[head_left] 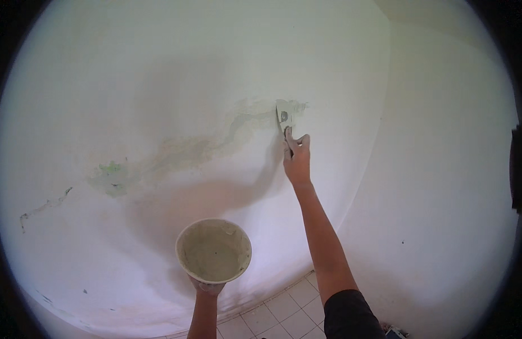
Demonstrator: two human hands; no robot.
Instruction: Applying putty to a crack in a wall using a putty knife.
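Note:
My right hand (296, 152) grips a putty knife (283, 113), whose flat blade lies against the white wall (204, 73) at the right end of a long, grayish patched band (187, 150). My left hand (207, 288) holds a round off-white bucket (213, 251) from beneath, low in front of the wall. Grayish residue coats the bucket's inside, and pale residue marks the fingers of both hands. A greenish spot (111, 168) shows in the band's left part, and a dark crack (46, 206) runs beyond it to the lower left.
The side wall (430, 158) meets the main wall in a corner to my right. White floor tiles (278, 311) run along the wall's foot. A small dark object (396, 333) lies low at the right. A dark vertical shape (516, 169) is at the far right edge.

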